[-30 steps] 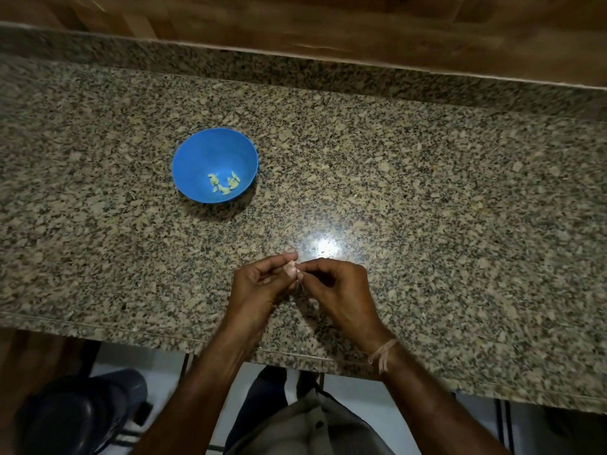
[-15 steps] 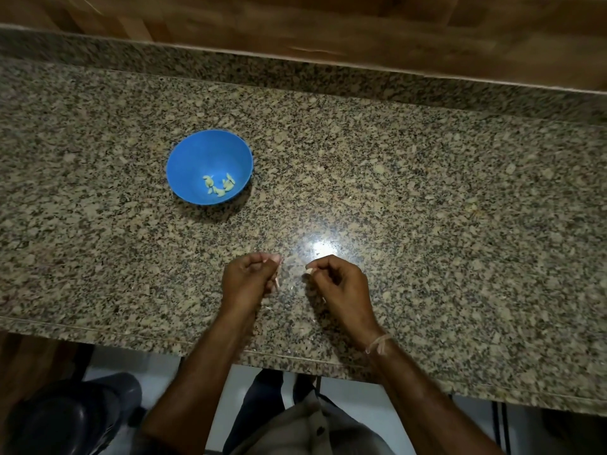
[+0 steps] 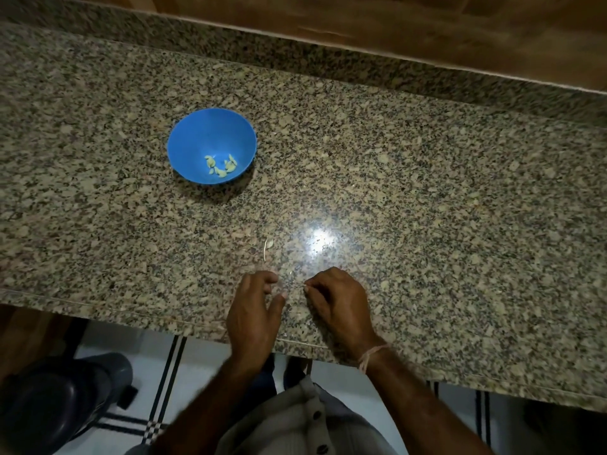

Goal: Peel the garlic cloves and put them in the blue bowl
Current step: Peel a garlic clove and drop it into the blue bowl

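Head view, looking down on a speckled granite counter (image 3: 427, 198). The blue bowl (image 3: 212, 126) stands upright on the counter and serves as reference. Several peeled garlic cloves (image 3: 220, 166) lie inside it, on the bottom, gathered toward the near side.

Nearer the viewer than the bowl and somewhat to its right, a pale scrap (image 3: 268, 244) lies on the stone; peel or clove cannot be told. A bright glare spot (image 3: 320, 239) sits just right of it.

Nearer still, at the counter's front edge, are both hands, close but apart. The left hand (image 3: 253, 310) has its fingers loosely curled and its thumb held out to the side. The right hand (image 3: 340, 298) has its fingertips (image 3: 308, 288) drawn together as in a pinch. Whether either hand encloses a clove cannot be told.

A pale thread (image 3: 371, 354) circles the right wrist. Below the counter edge, left of the bowl's line: a dark, indistinct object (image 3: 59, 402) on a striped floor (image 3: 170, 366).
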